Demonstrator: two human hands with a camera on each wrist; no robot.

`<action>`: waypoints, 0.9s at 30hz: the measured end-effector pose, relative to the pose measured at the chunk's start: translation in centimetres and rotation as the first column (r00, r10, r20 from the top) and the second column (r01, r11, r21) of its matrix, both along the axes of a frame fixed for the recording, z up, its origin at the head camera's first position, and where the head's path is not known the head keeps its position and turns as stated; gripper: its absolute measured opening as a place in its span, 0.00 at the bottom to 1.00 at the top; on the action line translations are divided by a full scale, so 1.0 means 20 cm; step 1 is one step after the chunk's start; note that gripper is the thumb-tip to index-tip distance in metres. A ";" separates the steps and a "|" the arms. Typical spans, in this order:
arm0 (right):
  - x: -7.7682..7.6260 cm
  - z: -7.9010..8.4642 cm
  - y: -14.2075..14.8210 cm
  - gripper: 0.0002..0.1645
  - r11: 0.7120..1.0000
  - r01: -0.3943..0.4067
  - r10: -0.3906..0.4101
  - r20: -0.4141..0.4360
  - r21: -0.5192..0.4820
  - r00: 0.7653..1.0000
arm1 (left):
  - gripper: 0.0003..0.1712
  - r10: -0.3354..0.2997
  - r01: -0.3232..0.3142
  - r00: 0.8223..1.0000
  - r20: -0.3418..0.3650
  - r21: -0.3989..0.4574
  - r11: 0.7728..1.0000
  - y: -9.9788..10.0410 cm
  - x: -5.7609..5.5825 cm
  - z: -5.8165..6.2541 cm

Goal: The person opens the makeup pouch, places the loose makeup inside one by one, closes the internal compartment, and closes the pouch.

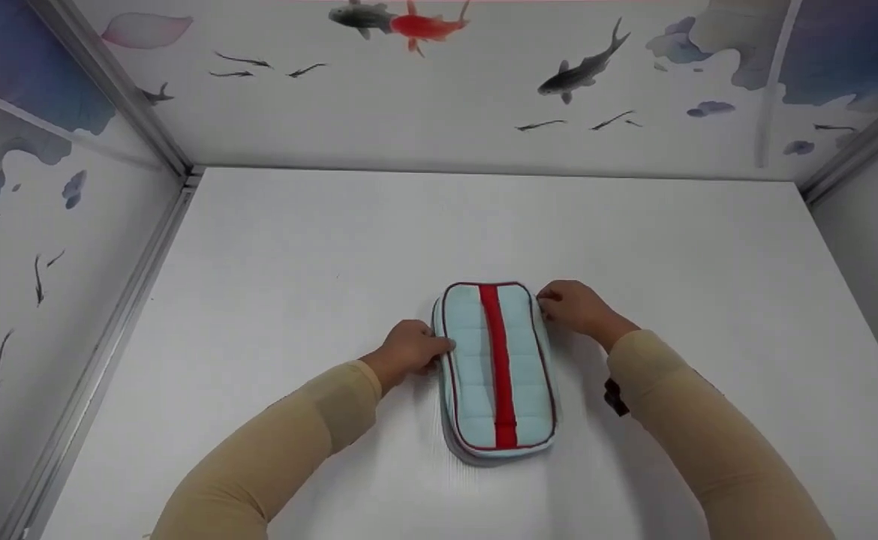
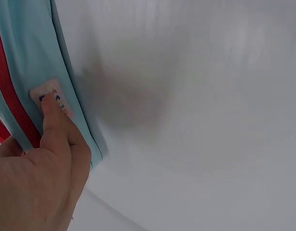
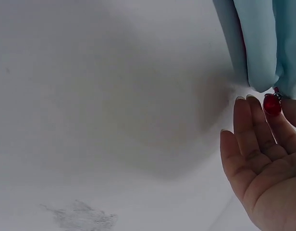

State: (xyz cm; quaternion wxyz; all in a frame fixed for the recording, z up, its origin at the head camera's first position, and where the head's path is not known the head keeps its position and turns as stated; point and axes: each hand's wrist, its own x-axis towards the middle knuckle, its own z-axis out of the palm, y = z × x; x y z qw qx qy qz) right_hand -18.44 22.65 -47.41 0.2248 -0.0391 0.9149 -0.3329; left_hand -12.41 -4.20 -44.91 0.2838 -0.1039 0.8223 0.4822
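A light blue quilted pencil case (image 1: 465, 382) with dark red piping and a red strap (image 1: 500, 367) down its middle lies on the white table. My left hand (image 1: 411, 346) grips its left side, thumb on the upper edge. In the left wrist view, a fingertip presses a small printed label (image 2: 54, 85) on the case's side, beside a red zipper band (image 2: 16, 96). At the upper right corner, my right hand (image 1: 578, 307) pinches a red zipper pull (image 3: 272, 105) between thumb and index finger. The other fingers of that hand extend loosely beneath the case.
The white table (image 1: 319, 240) is bounded at the back by a panel (image 1: 439, 112) printed with fish. Another printed panel (image 1: 109, 225) stands along the left, with a metal rail (image 1: 109, 360) at its foot. A grey smudge (image 3: 83, 216) marks the surface in the right wrist view.
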 end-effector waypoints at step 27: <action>0.67 0.06 0.14 0.12 0.999 0.036 -0.036 0.010 0.030 0.999 | 0.18 -0.425 0.338 0.877 -0.224 -0.341 0.877 0.16 -0.45 0.12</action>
